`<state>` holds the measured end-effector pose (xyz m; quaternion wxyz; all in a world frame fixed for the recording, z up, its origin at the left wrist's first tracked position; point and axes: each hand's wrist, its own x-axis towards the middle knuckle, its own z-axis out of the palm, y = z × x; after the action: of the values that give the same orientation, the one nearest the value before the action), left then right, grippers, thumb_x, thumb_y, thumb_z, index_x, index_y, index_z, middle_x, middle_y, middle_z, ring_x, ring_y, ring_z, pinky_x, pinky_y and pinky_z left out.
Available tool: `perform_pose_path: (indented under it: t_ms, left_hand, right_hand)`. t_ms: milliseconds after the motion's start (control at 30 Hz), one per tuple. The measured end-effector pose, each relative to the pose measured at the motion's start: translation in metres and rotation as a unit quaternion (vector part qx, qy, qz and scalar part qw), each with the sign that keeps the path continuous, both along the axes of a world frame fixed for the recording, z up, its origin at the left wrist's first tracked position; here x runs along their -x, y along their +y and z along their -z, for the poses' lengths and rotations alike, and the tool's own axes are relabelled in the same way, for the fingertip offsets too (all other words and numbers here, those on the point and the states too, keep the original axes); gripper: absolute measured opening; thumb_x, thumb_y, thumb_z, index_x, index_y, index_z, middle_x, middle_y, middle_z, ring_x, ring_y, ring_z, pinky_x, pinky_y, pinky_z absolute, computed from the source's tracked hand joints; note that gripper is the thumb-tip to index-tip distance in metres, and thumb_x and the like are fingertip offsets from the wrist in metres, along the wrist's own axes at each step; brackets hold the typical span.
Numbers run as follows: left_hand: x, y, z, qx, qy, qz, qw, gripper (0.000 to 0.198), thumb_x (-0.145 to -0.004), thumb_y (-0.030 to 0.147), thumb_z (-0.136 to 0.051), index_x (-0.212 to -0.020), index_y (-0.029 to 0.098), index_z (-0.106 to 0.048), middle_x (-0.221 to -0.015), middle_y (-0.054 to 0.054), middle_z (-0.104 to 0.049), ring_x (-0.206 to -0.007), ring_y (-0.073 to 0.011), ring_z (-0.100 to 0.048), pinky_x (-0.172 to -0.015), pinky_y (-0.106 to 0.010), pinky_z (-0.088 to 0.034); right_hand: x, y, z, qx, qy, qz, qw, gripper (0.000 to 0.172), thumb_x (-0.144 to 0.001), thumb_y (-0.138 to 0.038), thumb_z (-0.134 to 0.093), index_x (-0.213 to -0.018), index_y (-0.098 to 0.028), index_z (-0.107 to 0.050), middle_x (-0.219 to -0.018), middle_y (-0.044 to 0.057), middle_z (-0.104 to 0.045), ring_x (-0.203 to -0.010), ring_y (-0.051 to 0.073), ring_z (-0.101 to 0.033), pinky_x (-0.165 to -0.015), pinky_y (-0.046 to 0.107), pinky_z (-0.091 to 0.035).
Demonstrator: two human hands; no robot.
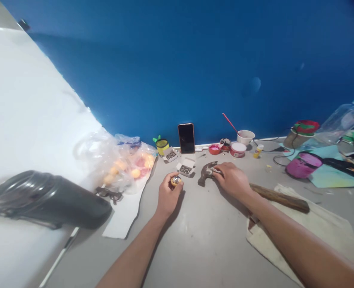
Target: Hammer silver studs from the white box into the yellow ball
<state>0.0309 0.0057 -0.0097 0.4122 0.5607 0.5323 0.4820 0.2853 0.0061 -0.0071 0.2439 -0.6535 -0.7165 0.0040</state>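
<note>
In my left hand (168, 192), thumb and fingers close round a small yellow-orange ball (176, 181) whose top is covered in shiny silver metal. On the grey tabletop to the right lies a claw hammer (207, 173), its metal head pointing left. My right hand (232, 179) is over the hammer just behind the head, fingers closed at its neck. The wooden handle (285, 199) runs out from beneath that hand. Just beyond the ball sits an open small box (185, 169) of shiny metal bits, with a second such box (170, 155) behind it.
A phone (186, 138) leans upright against the blue wall. To the left are a plastic bag of orange balls (126, 168) and a black cylindrical case (60, 200). Paint pots (238, 149), a white cup (245, 137) and a cloth (309, 232) occupy the right side.
</note>
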Motion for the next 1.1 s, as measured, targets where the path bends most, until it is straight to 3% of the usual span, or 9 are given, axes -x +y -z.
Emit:
perform_pose_path:
  t_ms: [133, 300, 400, 633, 933, 1100]
  left_hand:
    - [0.004, 0.006, -0.001, 0.002, 0.008, -0.033, 0.999, 0.037, -0.077, 0.037, -0.073, -0.108, 0.018, -0.07, -0.067, 0.004, -0.056, -0.059, -0.0115, -0.049, -0.058, -0.025, -0.042]
    - [0.002, 0.006, -0.001, 0.002, -0.014, -0.036, 0.999, 0.038, -0.075, 0.036, -0.073, -0.107, 0.017, -0.072, -0.062, 0.005, -0.053, -0.056, -0.0106, -0.046, -0.057, -0.024, -0.04]
    - [0.001, 0.006, -0.001, 0.013, -0.034, -0.038, 0.999, 0.038, -0.074, 0.036, -0.073, -0.105, 0.015, -0.071, -0.063, 0.005, -0.055, -0.056, -0.0102, -0.047, -0.057, -0.024, -0.041]
    - [0.003, 0.011, 0.005, 0.03, -0.065, -0.051, 0.996, 0.043, -0.07, 0.027, -0.072, -0.111, 0.015, -0.066, -0.076, 0.002, -0.063, -0.064, -0.0114, -0.056, -0.066, -0.026, -0.047]
    - [0.004, 0.012, 0.008, 0.031, -0.08, -0.042, 0.995, 0.042, -0.07, 0.027, -0.072, -0.11, 0.015, -0.065, -0.076, 0.002, -0.064, -0.064, -0.0108, -0.056, -0.065, -0.025, -0.049]
    - [0.003, 0.013, 0.008, 0.029, -0.081, -0.047, 0.995, 0.043, -0.068, 0.03, -0.075, -0.107, 0.015, -0.066, -0.074, 0.002, -0.064, -0.062, -0.0109, -0.056, -0.063, -0.025, -0.05]
  right_hand:
    - [0.011, 0.008, -0.015, -0.05, 0.006, -0.048, 0.998, 0.02, -0.099, -0.024, -0.057, -0.095, -0.021, -0.076, -0.097, 0.007, -0.076, -0.095, 0.021, -0.064, -0.08, 0.029, -0.042]
    - [0.049, 0.037, -0.045, 0.012, -0.125, -0.161, 0.979, 0.023, -0.101, -0.023, -0.054, -0.095, -0.019, -0.076, -0.101, 0.01, -0.076, -0.1, 0.023, -0.065, -0.079, 0.03, -0.043]
    - [0.075, 0.059, -0.053, 0.049, -0.189, -0.208, 0.958, 0.024, -0.098, -0.016, -0.053, -0.1, -0.018, -0.077, -0.106, 0.013, -0.076, -0.107, 0.025, -0.065, -0.08, 0.03, -0.045]
    - [0.106, 0.084, -0.049, 0.136, -0.249, -0.237, 0.929, 0.026, -0.092, -0.013, -0.057, -0.107, -0.014, -0.078, -0.113, 0.019, -0.076, -0.108, 0.031, -0.07, -0.083, 0.034, -0.05]
    - [0.109, 0.081, -0.043, 0.147, -0.261, -0.202, 0.933, 0.03, -0.093, -0.012, -0.055, -0.114, -0.013, -0.076, -0.113, 0.022, -0.076, -0.108, 0.034, -0.072, -0.084, 0.039, -0.052]
    - [0.109, 0.079, -0.041, 0.14, -0.251, -0.215, 0.933, 0.029, -0.095, -0.015, -0.055, -0.114, -0.014, -0.076, -0.117, 0.019, -0.075, -0.112, 0.031, -0.07, -0.085, 0.034, -0.051]
